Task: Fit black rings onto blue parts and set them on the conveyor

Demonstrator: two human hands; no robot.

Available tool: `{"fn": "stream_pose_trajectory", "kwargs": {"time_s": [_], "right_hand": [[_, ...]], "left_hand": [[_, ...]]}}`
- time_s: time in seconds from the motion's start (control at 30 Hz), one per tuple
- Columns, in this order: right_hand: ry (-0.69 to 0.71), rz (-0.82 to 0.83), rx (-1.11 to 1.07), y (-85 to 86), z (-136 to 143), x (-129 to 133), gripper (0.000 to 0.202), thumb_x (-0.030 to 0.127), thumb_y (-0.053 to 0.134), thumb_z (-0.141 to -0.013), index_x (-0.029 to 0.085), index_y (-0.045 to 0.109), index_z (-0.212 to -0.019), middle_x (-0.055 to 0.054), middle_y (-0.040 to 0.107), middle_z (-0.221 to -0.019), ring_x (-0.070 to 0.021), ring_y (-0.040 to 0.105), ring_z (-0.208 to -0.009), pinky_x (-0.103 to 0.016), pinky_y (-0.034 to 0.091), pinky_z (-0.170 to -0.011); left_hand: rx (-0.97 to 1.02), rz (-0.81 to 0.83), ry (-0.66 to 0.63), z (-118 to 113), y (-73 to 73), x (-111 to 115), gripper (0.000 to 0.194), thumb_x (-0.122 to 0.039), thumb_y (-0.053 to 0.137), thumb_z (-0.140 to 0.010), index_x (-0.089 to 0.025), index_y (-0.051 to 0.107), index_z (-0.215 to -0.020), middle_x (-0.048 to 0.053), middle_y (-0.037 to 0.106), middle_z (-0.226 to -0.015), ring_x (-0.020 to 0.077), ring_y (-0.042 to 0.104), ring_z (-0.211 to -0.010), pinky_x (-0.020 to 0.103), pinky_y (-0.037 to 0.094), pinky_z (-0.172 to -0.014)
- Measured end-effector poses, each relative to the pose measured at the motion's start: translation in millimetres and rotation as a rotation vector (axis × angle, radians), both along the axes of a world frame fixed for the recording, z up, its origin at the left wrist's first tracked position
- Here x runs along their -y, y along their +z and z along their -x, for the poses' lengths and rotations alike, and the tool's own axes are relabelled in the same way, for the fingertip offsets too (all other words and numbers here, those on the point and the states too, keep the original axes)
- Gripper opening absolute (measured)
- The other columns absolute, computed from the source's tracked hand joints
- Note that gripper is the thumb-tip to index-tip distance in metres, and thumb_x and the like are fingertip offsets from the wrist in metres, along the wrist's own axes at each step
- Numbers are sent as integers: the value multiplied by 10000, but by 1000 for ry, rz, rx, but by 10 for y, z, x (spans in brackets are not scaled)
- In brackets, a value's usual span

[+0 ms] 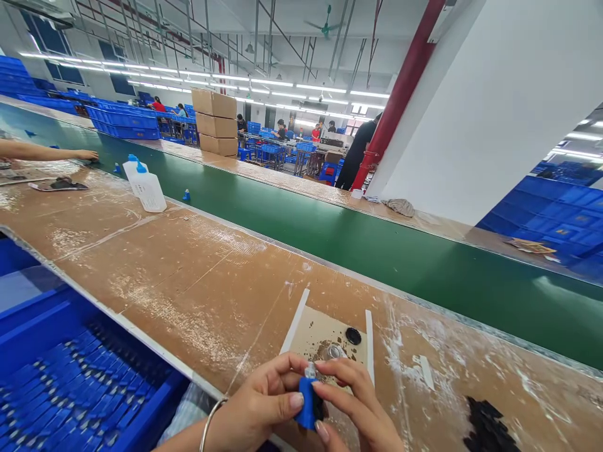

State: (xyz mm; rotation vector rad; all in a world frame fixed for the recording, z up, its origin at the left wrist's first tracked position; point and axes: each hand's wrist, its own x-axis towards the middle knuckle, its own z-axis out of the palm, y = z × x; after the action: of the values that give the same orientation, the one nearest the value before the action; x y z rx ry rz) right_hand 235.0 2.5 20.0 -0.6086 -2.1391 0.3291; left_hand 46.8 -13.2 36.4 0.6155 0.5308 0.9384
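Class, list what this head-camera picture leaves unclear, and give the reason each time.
All in the head view:
- Far side of the blue part: hidden by the left hand and right hand.
- Number of black pieces: overlapping, cut off by the bottom edge.
- Print on the white bottle: too small.
- Full blue crate: cut off by the left and bottom edges.

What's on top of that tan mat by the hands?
A black round thing, a shiny round thing and brown specks. The left hand and right hand cover some of the mat; what's under them is hidden.
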Motion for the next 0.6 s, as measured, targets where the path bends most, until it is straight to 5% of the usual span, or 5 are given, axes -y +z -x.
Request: {"fn": "stream_pose_trajectory", "kwargs": {"time_s": [0.37,0.6], "right_hand": [[-140,28,41,-195,10,93,347,185,518,-924,292,518,-1254,-43,403,-1326,-269,402,-1163,-429,438,-937],[-304,159,-94,-438,284,309,291,282,484,-946,350,546,-1222,-19,414,-1322,-262,435,-1134,-408,465,-885]], "left_hand": [[-155,-69,55,-15,-29,80,319,-285,699,-781,-177,597,-1063,63,677,-966,136,612,-913,243,427,-840],[-259,20,65,-60,-259,66,374,-291,797,-653,-160,587,-934,56,696,-845,137,635,-716,213,451,-632]]}}
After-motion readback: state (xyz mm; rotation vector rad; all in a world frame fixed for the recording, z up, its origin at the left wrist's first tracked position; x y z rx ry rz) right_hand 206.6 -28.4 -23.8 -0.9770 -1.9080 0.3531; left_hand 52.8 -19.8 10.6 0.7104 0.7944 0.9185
